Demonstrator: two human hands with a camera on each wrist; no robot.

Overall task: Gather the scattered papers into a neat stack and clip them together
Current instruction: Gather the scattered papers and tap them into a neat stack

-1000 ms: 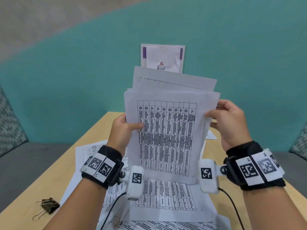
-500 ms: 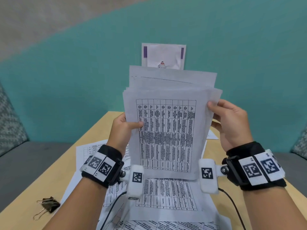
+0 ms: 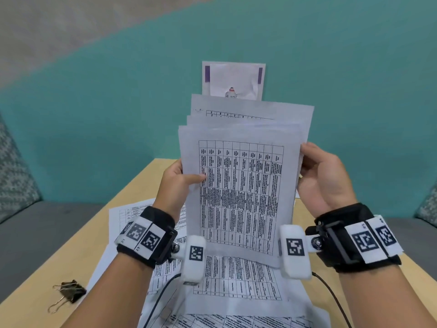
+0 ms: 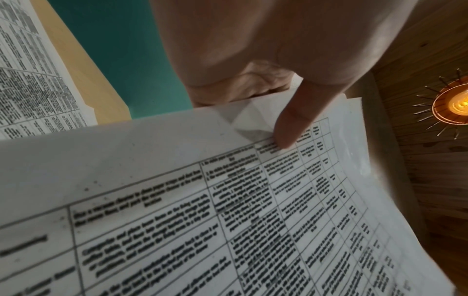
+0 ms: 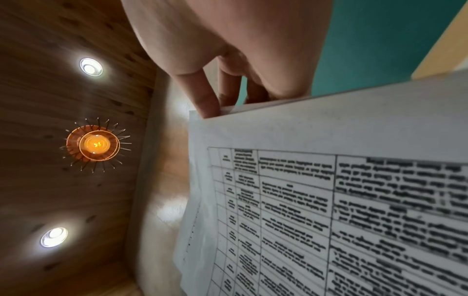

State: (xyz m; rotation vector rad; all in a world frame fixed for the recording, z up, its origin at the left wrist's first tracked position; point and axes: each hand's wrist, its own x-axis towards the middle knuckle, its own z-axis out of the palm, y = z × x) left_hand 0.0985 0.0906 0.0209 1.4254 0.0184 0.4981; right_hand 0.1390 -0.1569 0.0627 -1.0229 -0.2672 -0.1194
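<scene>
I hold a stack of printed table sheets (image 3: 241, 185) upright over the table, its top edges uneven and fanned. My left hand (image 3: 177, 183) grips the stack's left edge, thumb (image 4: 288, 128) pressed on the front sheet (image 4: 228, 200) and the other fingers behind it. My right hand (image 3: 324, 181) lies against the right edge with its palm turned toward the paper. In the right wrist view its fingertips (image 5: 209, 109) touch the edge of the stack (image 5: 329, 200). More printed sheets (image 3: 236, 282) lie scattered flat on the table. A binder clip (image 3: 71, 293) lies at the near left.
The wooden table (image 3: 132, 188) runs to a teal wall. A small poster (image 3: 234, 80) hangs on that wall behind the stack. Grey seating (image 3: 47, 230) lies left of the table. Wrist camera cables trail over the flat sheets.
My right thumb has come off the front sheet and that hand now lies flat against the right edge. The stack has shifted a little and the back sheets stick out further at upper left.
</scene>
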